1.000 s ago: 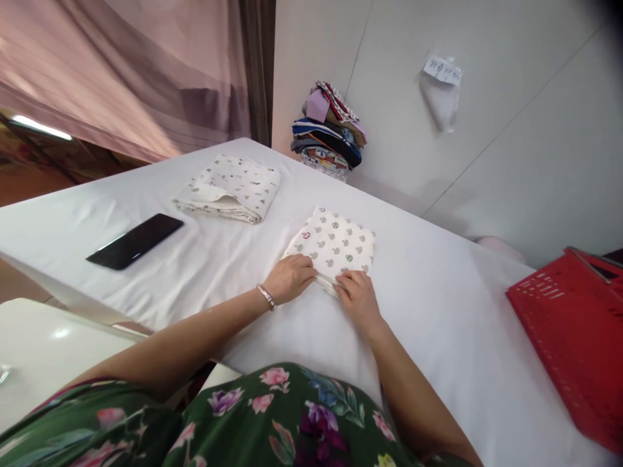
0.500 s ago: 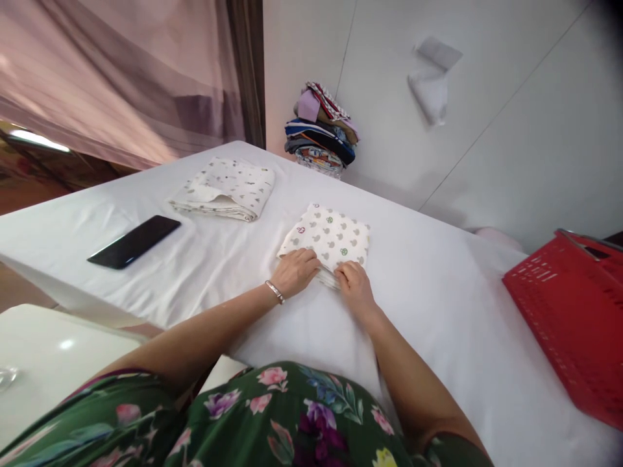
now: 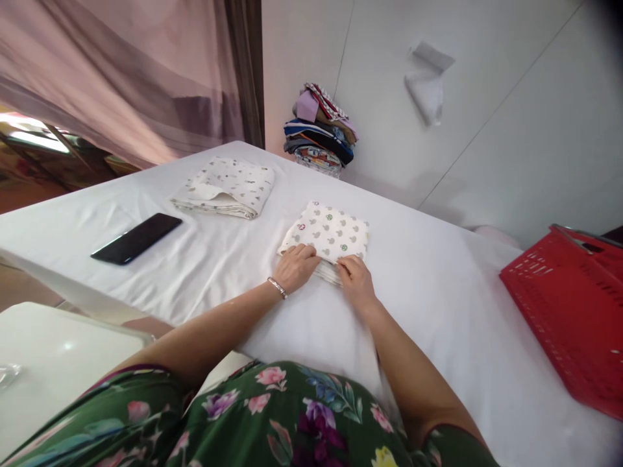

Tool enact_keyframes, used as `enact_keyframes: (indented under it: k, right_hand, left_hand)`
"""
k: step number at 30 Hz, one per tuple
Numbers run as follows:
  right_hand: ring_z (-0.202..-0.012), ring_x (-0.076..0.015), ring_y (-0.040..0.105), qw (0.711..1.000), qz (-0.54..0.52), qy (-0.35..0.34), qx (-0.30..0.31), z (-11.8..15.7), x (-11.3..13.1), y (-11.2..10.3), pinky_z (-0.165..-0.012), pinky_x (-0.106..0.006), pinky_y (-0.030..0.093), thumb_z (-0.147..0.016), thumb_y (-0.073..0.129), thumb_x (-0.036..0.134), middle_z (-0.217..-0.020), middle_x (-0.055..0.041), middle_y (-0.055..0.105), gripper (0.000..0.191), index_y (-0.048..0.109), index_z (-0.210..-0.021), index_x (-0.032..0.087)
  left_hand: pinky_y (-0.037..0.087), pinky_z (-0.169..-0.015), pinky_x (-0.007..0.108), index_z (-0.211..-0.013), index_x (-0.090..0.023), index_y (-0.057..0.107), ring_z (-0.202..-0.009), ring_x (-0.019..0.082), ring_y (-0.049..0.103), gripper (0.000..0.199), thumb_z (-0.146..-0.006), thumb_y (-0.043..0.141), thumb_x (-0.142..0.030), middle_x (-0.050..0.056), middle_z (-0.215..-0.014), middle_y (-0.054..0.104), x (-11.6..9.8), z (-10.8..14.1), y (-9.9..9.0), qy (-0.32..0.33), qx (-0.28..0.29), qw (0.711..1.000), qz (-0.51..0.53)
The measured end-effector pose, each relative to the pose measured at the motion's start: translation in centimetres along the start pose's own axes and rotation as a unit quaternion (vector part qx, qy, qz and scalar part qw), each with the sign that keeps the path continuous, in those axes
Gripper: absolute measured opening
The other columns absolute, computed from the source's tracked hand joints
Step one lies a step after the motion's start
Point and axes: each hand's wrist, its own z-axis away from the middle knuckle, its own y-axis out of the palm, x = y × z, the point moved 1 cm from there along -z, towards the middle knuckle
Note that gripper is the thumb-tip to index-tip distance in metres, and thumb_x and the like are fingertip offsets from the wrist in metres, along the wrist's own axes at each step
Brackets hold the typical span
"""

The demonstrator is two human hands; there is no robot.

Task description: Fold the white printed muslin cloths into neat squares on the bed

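A folded white cloth (image 3: 327, 228), printed with small grey, green and red motifs, lies in front of me in several layers. My left hand (image 3: 296, 267), a bracelet at its wrist, is closed on the cloth's near left edge. At the near right edge my right hand (image 3: 355, 277) pinches the same cloth between thumb and fingers. Between the two hands the lower layers show under the top one. Farther left lies a second folded cloth (image 3: 231, 185) with a small print, touched by neither hand.
A white cloth covers the table (image 3: 428, 311). On its left lies a black phone (image 3: 139, 239). A red plastic basket (image 3: 574, 311) stands at the right. Folded clothes (image 3: 321, 133) are stacked beyond the far edge by the wall. A white surface (image 3: 58, 363) is at lower left.
Both hands keep hold of the cloth's near edge. The right hand has shifted very slightly upward, and a little more of the lower layers shows between the hands.
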Motion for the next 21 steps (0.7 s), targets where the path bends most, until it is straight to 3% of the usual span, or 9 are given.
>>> enact_keyframes:
  k: [5,11,16,21]
  right_hand:
    - [-0.087,-0.0185,0.054,1.000,0.009,-0.005,-0.010,0.0,0.1,0.0,-0.080,-0.033,0.044,-0.089,0.045,0.025,-0.088,-0.0049,0.061,0.018,0.063,-0.089,0.022]
    - [-0.086,-0.0188,0.053,0.999,0.038,-0.027,-0.020,0.2,0.2,0.0,-0.080,-0.033,0.043,-0.091,0.044,0.026,-0.090,-0.0058,0.061,0.020,0.063,-0.091,0.021]
    - [-0.088,-0.0196,0.053,0.997,0.057,-0.044,-0.031,0.2,0.5,-0.3,-0.080,-0.035,0.042,-0.092,0.040,0.028,-0.092,-0.0070,0.061,0.025,0.063,-0.095,0.021]
    - [-0.087,-0.0198,0.053,0.993,0.087,-0.082,0.005,0.3,0.8,-0.1,-0.080,-0.035,0.041,-0.093,0.040,0.027,-0.091,-0.0068,0.062,0.025,0.064,-0.096,0.021]
  left_hand:
    - [0.030,-0.067,0.034,-0.084,-0.021,0.063,-0.077,0.018,0.046,0.023,-0.090,0.041,-0.020,0.005,-0.080,0.054,-0.6,-0.6,0.2,0.030,0.015,0.999,-0.013]
    - [0.030,-0.067,0.035,-0.067,-0.017,0.057,-0.077,0.019,0.044,0.024,-0.086,0.044,-0.016,0.006,-0.075,0.051,-1.3,-1.5,0.4,0.040,0.043,0.997,-0.044]
    - [0.031,-0.066,0.036,-0.074,-0.018,0.058,-0.075,0.020,0.043,0.022,-0.087,0.041,-0.016,0.006,-0.077,0.051,-1.6,-0.4,-0.5,0.034,0.028,0.998,-0.038]
    - [0.031,-0.067,0.036,-0.075,-0.019,0.059,-0.075,0.020,0.043,0.022,-0.087,0.041,-0.017,0.006,-0.077,0.052,-1.6,0.5,-1.5,0.043,0.042,0.998,-0.019]
